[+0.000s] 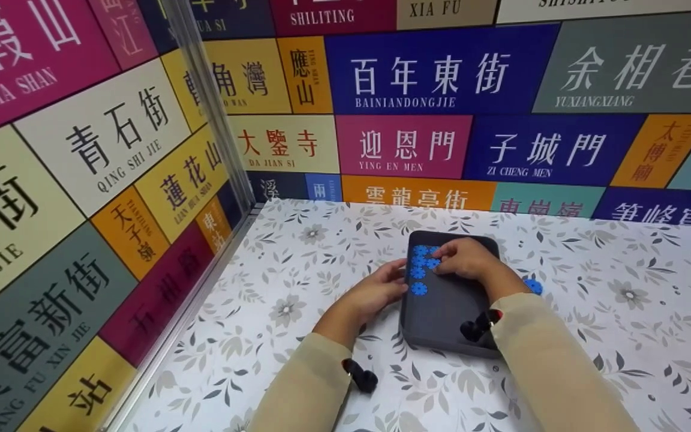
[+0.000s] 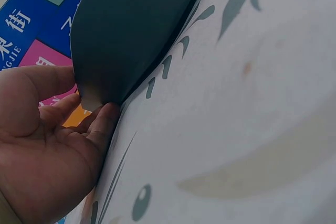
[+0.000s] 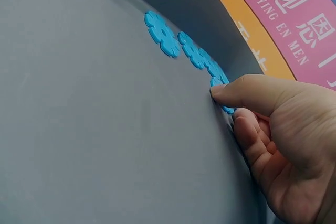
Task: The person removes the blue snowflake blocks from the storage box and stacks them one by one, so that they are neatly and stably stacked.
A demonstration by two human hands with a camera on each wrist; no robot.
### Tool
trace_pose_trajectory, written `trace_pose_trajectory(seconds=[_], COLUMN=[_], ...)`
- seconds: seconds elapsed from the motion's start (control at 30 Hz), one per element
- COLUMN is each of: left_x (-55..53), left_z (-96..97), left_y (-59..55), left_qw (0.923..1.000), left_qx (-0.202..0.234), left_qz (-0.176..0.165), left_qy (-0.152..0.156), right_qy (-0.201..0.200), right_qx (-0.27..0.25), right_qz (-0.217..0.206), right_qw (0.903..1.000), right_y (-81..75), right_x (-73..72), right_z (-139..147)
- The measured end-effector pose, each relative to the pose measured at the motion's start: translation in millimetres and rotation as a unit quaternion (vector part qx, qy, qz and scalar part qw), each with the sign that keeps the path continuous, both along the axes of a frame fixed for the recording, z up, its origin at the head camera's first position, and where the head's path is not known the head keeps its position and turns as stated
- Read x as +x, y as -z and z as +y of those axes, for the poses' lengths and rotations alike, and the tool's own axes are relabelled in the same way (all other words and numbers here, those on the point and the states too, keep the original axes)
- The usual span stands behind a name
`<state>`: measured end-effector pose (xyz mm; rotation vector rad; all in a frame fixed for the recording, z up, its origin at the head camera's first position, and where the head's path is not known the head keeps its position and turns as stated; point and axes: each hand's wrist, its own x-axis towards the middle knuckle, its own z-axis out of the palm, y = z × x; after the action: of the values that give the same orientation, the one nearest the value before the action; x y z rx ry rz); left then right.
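Note:
A dark grey rectangular tray (image 1: 441,318) lies on the table, with several blue snowflake discs (image 1: 418,288) along its left side and far left corner. My left hand (image 1: 375,293) is at the tray's left side, its fingertips touching the outer wall (image 2: 131,30). Over the tray's far part, my right hand (image 1: 466,259) has thumb and fingertips at a blue snowflake disc (image 3: 215,82) beside other discs. The thumb partly covers that disc; the other fingers are curled below. In the right wrist view, one disc (image 3: 161,33) lies a little apart.
Another blue disc (image 1: 532,286) lies outside the tray, by the right forearm. White cloth with grey flowers covers the table (image 1: 249,354). Coloured panels with Chinese lettering (image 1: 435,72) stand behind and on the left. Small black cameras (image 1: 362,377) hang at both wrists.

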<state>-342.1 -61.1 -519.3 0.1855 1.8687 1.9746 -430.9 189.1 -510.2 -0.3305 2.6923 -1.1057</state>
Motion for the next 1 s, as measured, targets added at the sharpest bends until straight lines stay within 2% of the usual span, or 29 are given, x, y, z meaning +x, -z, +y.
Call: trace_pose_trajectory(seconds=[0.5, 0.7, 0.8, 0.9, 1.0], left_x=[0.1, -0.5, -1.3, -1.9, -2.1], left_z=[0.6, 0.6, 0.8, 0.6, 0.2], left_y=[-0.5, 0.0, 0.7, 1.7, 2.4], left_qw=[1.0000, 0.9999, 0.9998, 0.9999, 0.9999], left_qx=[-0.005, -0.012, -0.017, -0.013, -0.007], left_qz=[0.004, 0.006, 0.004, 0.006, 0.006], left_qy=[-0.003, -0.004, -0.006, -0.006, -0.006], right_qy=[0.026, 0.045, 0.061, 0.078, 0.095], right_qx=[-0.031, -0.069, -0.124, -0.198, -0.250], right_qz=[-0.011, -0.023, -0.040, -0.058, -0.069], right_qw=[0.9991, 0.9964, 0.9896, 0.9755, 0.9610], right_y=[-3.1, -4.2, -6.9, -15.3, -27.4], right_x=[4.6, 3.0, 1.3, 1.2, 3.8], right_z=[3.1, 3.4, 4.1, 3.4, 1.0])
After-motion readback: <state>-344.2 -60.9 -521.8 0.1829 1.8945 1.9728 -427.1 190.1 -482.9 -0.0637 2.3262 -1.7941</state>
